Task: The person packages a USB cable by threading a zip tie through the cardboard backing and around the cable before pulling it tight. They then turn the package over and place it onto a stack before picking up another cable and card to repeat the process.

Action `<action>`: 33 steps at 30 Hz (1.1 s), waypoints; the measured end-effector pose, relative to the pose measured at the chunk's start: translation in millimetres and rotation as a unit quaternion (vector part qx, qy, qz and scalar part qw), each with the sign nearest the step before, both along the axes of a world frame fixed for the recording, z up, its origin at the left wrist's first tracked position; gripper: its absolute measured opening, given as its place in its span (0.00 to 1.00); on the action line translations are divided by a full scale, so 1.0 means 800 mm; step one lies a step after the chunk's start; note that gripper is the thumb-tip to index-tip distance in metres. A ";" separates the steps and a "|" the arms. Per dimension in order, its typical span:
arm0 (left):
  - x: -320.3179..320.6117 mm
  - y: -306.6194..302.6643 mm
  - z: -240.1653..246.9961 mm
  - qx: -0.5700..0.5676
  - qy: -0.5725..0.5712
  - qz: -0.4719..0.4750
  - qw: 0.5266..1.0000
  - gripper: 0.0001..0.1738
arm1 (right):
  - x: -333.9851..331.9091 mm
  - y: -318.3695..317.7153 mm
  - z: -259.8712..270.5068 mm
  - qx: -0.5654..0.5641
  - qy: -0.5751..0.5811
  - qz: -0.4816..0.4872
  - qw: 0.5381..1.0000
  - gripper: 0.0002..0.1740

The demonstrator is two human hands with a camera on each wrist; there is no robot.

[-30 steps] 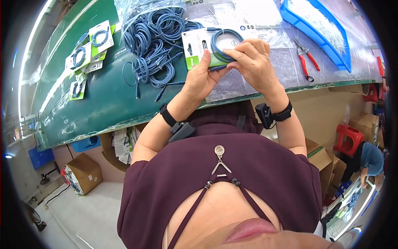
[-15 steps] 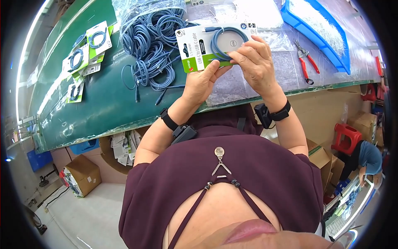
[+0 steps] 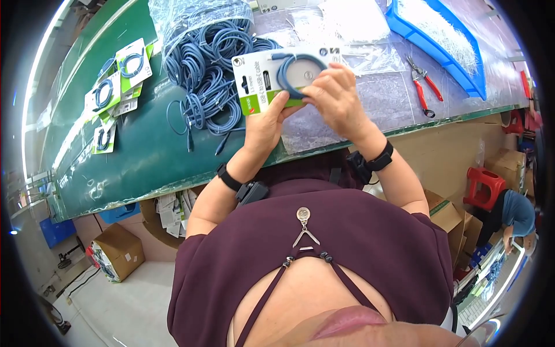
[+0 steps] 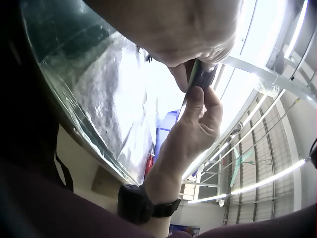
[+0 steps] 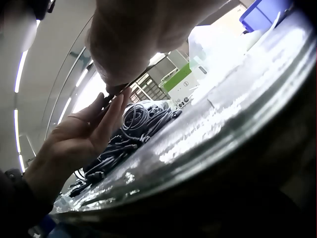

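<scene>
Held above the counter (image 3: 144, 150): left hand (image 3: 267, 124) pinches the lower edge of the packaging card (image 3: 260, 87), and right hand (image 3: 335, 98) pinches the blue USB cable (image 3: 292, 72) coiled on it, near the loose cable pile (image 3: 202, 81). Since a second ago the card has swung left and tilted — coil looks seated, fitting likely near done.

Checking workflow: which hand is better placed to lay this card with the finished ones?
Probably left: left hand and right hand both pinch the card, but the finished cards lie to the left.
</scene>
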State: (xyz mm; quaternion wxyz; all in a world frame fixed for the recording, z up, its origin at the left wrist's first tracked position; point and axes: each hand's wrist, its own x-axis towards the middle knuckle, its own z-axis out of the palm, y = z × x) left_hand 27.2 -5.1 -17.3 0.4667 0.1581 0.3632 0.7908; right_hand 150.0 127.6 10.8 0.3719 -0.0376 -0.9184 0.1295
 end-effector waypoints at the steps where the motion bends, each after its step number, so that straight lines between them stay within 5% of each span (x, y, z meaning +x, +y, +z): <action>1: -0.003 -0.007 -0.002 -0.015 0.009 0.003 1.000 0.20 | -0.001 -0.007 -0.005 0.001 -0.006 0.005 1.000 0.17; 7: -0.018 -0.044 0.009 -0.093 0.086 0.078 0.989 0.21 | -0.006 -0.021 0.012 -0.032 -0.016 0.029 0.999 0.19; 11: -0.053 -0.071 0.009 -0.049 0.030 0.170 0.984 0.19 | 0.019 0.076 0.024 -0.155 0.088 -0.172 0.969 0.10; 13: -0.067 -0.076 0.010 -0.047 -0.005 0.177 0.983 0.19 | 0.034 0.116 0.023 -0.234 0.050 -0.225 0.944 0.05; 17: -0.075 -0.070 0.007 -0.040 -0.072 0.199 0.976 0.17 | 0.025 0.114 -0.003 -0.262 -0.040 -0.142 0.954 0.02; 21: -0.067 -0.060 0.005 -0.045 -0.084 0.182 0.979 0.16 | -0.003 0.097 -0.029 -0.104 -0.090 -0.120 0.983 0.03; 25: -0.067 -0.057 0.005 -0.040 -0.088 0.166 0.981 0.16 | -0.010 0.096 -0.037 -0.062 -0.102 -0.154 0.981 0.04; 29: -0.066 -0.057 0.001 -0.028 -0.098 0.149 0.984 0.17 | -0.012 0.097 -0.032 -0.158 -0.074 -0.184 0.967 0.05; 33: -0.060 -0.052 -0.001 -0.022 -0.108 0.135 0.985 0.18 | -0.040 0.107 -0.039 -0.110 -0.044 -0.149 0.982 0.05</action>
